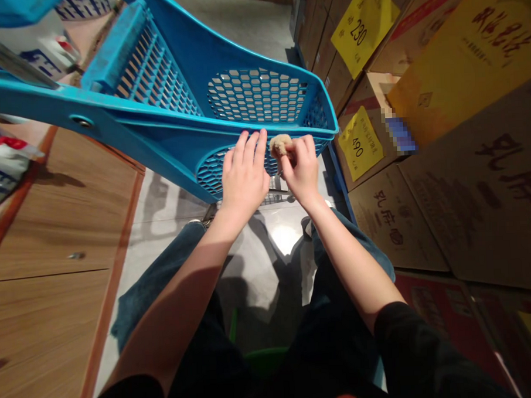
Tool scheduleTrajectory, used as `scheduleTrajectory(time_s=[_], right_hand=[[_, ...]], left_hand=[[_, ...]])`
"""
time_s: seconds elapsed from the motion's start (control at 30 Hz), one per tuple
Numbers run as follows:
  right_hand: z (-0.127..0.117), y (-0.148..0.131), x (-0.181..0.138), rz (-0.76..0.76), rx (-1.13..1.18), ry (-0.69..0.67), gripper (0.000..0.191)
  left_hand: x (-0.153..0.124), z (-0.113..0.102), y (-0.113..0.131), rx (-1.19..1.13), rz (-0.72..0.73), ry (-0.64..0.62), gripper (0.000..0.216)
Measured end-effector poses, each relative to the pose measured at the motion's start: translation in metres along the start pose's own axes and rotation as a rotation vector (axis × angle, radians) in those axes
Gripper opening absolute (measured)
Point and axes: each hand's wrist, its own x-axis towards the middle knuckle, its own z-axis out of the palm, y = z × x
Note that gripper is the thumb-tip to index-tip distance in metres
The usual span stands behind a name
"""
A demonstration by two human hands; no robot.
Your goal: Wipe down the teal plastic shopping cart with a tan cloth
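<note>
A blue plastic shopping cart [156, 118] with honeycomb holes in its sides stands in front of me. My left hand [247, 179] lies flat against its near side, the fingers stretched out and their tips by the upper rim. My right hand [303, 171] is closed around a crumpled tan cloth [281, 144], which touches the same side just below the rim, to the right of my left hand. Part of the cloth is hidden by my fingers. The inside of the basket shows its far wall and a grid panel [154, 69].
Stacked cardboard boxes [387, 220] with yellow price signs [360, 145] line the right side. On the left is a wooden cabinet [59, 220] with white-and-blue packages [2, 160] on top. Grey floor [235, 15] runs beyond the cart. My knees are close beneath my arms.
</note>
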Motion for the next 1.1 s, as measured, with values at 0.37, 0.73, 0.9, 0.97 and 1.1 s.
scheduleTrajectory(time_s=[0.37, 0.73, 0.9, 0.97, 1.1], right_hand=[[0.017, 0.002, -0.01, 0.146, 0.151, 0.203, 0.016], [0.02, 0.022, -0.013, 0.274, 0.162, 0.126, 0.03], [0.003, 0.003, -0.004, 0.062, 0.185, 0.188, 0.018], [0.0, 0.001, 0.0, 0.056, 0.215, 0.205, 0.02], [0.021, 0.011, -0.005, 0.237, 0.28, 0.253, 0.029]], left_hand=[[0.0, 0.001, -0.001, 0.047, 0.035, -0.04, 0.077], [0.0, 0.005, 0.003, 0.096, 0.002, -0.068, 0.081], [0.0, 0.011, 0.003, 0.081, 0.009, -0.03, 0.082], [0.0, 0.013, 0.003, 0.078, 0.01, -0.024, 0.082], [0.001, 0.011, 0.002, 0.088, 0.006, -0.044, 0.082]])
